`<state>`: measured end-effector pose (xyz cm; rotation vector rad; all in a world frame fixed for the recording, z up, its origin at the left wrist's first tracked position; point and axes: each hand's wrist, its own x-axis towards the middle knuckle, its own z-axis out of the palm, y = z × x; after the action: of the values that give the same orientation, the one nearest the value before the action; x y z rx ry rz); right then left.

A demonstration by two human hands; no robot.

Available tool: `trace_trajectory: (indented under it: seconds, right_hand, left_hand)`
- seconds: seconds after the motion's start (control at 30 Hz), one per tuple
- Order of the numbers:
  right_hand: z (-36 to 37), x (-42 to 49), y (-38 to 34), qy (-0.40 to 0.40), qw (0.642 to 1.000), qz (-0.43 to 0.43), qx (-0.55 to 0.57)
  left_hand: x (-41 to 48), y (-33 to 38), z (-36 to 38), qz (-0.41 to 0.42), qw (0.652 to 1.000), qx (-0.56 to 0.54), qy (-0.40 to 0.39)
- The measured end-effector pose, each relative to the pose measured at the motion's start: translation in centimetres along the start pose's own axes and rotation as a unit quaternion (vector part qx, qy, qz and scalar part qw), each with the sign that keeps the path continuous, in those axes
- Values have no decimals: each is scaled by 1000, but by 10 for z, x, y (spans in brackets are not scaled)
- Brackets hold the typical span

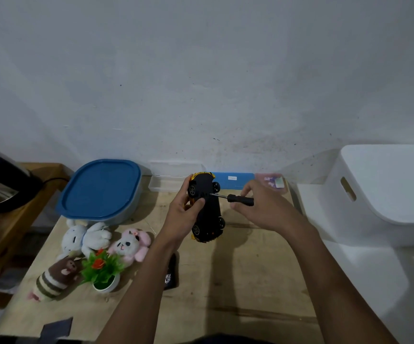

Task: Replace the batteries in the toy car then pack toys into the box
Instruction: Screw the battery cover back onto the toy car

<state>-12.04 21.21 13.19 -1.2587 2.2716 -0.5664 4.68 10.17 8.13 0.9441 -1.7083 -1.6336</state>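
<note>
Yellow-and-black plastic toy car, one only, is held up off the pale wooden counter above its far middle. Its black underside faces the camera and all four wheels show. The left hand grips it from the left, its fingers curled round the far end of the body and the thumb pressed on the chassis. The right hand has its fingers closed round one black-handled screwdriver, whose metal tip touches the underside near the far pair of wheels.

Three plush toys lie at the near left of the counter: a white rabbit, a pink-and-white animal just right of it, and a brown striped animal nearest. One small green artificial plant with red flowers stands in a white pot among them. At the far left sits one grey square container with a blue lid, closed. Along the far edge lie one clear plastic case, one flat blue box and one pink packet. One white plastic bin with a handle slot stands to the right, off the counter. One black pouch lies partly under the left forearm.
</note>
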Motion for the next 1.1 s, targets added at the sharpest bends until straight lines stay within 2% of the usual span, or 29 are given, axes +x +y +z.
trace_trajectory:
  seconds: [0.13, 0.3, 0.47, 0.67, 0.83, 0.97, 1.1]
  right_hand:
    - [-7, 0, -3, 10, 999, -5, 31]
    - [-6, -2, -10, 7, 1000, -1, 16]
    - [-10, -11, -10, -46, 998, -3, 34]
    - [-8, -9, -11, 13, 999, -4, -32]
    - [-8, -13, -11, -30, 999, -8, -24]
    - [-8, -9, -10, -2, 1000, 9, -29]
    - [-8, -8, -7, -17, 999, 21, -25]
  left_hand:
    - [-2, -1, 0, 1, 1000, -1, -2]
    - [-7, -2, 2, -3, 1000, 3, -3]
    - [-13, -2, 1, 6, 1000, 3, -6]
    - [-18, -8, 4, -10, 1000, 6, -16]
    - [-16, -8, 5, -3, 1000, -8, -10]
    - [-13, -14, 4, -13, 1000, -13, -9]
    - [-10, -15, 4, -19, 1000, -14, -15]
